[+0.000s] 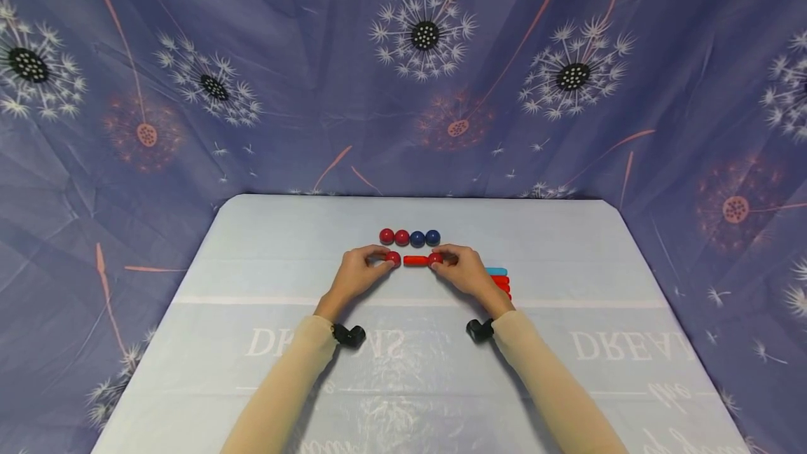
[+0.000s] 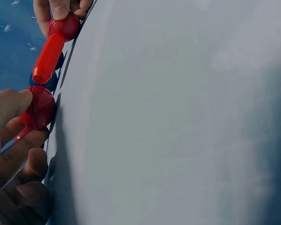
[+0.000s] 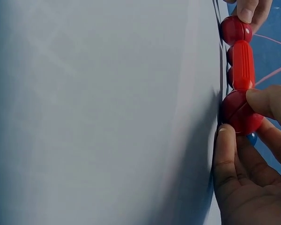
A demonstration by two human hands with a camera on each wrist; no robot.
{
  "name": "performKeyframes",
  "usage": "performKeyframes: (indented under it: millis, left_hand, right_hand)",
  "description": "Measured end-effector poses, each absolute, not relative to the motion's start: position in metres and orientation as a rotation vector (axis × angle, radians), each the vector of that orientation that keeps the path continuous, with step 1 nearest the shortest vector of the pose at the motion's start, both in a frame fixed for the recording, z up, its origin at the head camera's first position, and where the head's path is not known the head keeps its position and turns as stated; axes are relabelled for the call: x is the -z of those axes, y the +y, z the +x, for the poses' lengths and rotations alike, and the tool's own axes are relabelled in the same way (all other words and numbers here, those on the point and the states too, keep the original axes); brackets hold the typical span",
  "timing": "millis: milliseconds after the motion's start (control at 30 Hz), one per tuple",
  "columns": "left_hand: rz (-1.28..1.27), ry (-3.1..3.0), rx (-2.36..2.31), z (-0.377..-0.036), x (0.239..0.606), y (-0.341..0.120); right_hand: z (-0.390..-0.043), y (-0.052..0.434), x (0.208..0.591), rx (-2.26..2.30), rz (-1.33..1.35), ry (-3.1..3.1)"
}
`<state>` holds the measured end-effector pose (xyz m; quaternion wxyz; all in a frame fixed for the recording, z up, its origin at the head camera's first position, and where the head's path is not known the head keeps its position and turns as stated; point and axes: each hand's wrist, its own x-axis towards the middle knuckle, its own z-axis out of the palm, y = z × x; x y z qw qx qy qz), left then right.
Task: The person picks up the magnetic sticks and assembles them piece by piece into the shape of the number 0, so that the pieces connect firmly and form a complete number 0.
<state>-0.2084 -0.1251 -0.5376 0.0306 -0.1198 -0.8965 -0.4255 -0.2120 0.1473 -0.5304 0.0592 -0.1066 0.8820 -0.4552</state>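
My left hand (image 1: 358, 273) pinches a red ball (image 2: 41, 107) between thumb and fingers. Opposite it, my right hand (image 1: 465, 272) grips another red ball (image 3: 241, 112). From that second ball a short red ridged rod (image 1: 415, 260) points leftward, its end touching the ball. The rod's free end, with a small hole in it, faces the left-hand ball across a narrow gap in the head view. Both balls have a seam line around them.
Just behind the hands, two red balls (image 1: 394, 237) and two dark blue balls (image 1: 425, 238) form a row. Right of my right wrist lie a light blue rod (image 1: 497, 272) and several red rods (image 1: 501, 283), partly hidden by that hand. A patterned curtain (image 1: 284, 90) hangs behind the white table (image 1: 265, 251).
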Motion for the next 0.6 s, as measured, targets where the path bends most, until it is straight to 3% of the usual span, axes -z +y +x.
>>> performKeyframes:
  millis: [600]
  left_hand:
    - [-0.349,-2.758,1.329,-0.2064,0.5397,-0.1213]
  right_hand:
    - [-0.2136,0.1464,0.5336,1.374,-0.342,2.688]
